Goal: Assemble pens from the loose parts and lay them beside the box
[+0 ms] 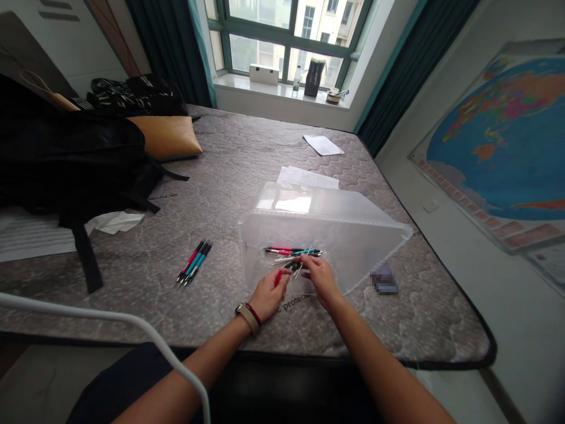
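Both forearms reach forward and converge, the left hand [267,296] curled with fingers pinched, the right hand [320,277] palm-down with fingers bent, fingertips nearly touching.

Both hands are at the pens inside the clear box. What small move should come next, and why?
Probably lift the left hand with its red pen out of the clear box toward the pens on the mattress: that group lies sorted outside, while loose pens remain inside by the right hand.

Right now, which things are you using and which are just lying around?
Using: left hand with a red pen; right hand on the loose pens; clear bin; pens set aside.

Lying around: backpack, pillow, papers, tissue, map.
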`<state>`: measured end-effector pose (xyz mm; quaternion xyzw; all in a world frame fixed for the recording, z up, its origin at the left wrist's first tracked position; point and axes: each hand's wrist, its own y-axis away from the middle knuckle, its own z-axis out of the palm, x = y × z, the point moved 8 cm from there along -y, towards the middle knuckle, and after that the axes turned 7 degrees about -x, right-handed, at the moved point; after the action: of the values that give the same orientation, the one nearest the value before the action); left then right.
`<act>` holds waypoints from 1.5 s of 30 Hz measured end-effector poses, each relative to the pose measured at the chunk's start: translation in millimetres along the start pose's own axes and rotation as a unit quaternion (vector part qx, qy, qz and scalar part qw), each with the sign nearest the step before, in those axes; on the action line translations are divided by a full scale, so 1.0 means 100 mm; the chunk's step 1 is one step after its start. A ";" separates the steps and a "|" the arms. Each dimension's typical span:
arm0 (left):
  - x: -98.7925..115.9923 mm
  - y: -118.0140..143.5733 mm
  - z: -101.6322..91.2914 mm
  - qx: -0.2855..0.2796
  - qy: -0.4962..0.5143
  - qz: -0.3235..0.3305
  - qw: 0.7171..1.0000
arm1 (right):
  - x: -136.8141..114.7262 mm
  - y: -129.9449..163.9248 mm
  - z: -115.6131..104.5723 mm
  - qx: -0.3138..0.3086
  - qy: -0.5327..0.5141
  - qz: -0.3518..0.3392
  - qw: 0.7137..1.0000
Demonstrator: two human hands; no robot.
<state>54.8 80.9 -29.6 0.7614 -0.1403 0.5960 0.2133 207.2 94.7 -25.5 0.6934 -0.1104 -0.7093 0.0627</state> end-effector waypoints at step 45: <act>0.45 0.14 -0.22 0.090 -0.088 0.213 0.969 | -0.85 0.88 0.43 0.004 0.118 -0.328 0.937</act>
<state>40.8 81.9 20.9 0.7792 -0.2636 0.5686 -0.0010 161.7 32.9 79.2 0.7703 0.1282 -0.6030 -0.1632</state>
